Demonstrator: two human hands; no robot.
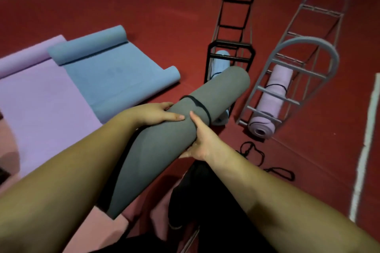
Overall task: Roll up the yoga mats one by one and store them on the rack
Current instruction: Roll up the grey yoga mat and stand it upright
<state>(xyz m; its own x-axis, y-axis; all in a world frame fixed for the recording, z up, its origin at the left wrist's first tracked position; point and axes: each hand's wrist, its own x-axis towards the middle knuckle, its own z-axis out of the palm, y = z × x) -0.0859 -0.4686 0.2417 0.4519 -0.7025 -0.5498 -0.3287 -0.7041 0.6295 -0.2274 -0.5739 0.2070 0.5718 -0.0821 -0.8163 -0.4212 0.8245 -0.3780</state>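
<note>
The red floor (pixel 164 16) fills most of the view. A big purple mat (pixel 41 96) lies flat on it at 9 o'clock, with its far end curled up. A blue mat (pixel 115 80) lies partly on top of the purple one, a bit nearer the middle, and both of its ends are curled into small rolls.

In the middle, the person holds a rolled grey mat (pixel 164 150) off the floor. It slants from 7 o'clock up to 1 o'clock. A thin black strap (pixel 200 107) goes around it near the far end. The left hand (pixel 158 114) rests on the left side of the roll with its fingers curled round the top. The right hand (pixel 202 139) grips the roll from below and from the right, with the thumb up on the mat, just beside the strap.

At 2 o'clock stands a grey rack (pixel 304 76) with round hoops. A rolled pink mat (pixel 271 100) lies inside it. At 12 o'clock stands a black rack (pixel 232 47), and a rolled light blue mat (pixel 222 60) lies in it, partly hidden behind the grey roll.

Loose black straps (pixel 253 152) lie on the floor at 4 o'clock, near the pink roll's end. A white line (pixel 364 150) runs along the floor at 3 o'clock
</note>
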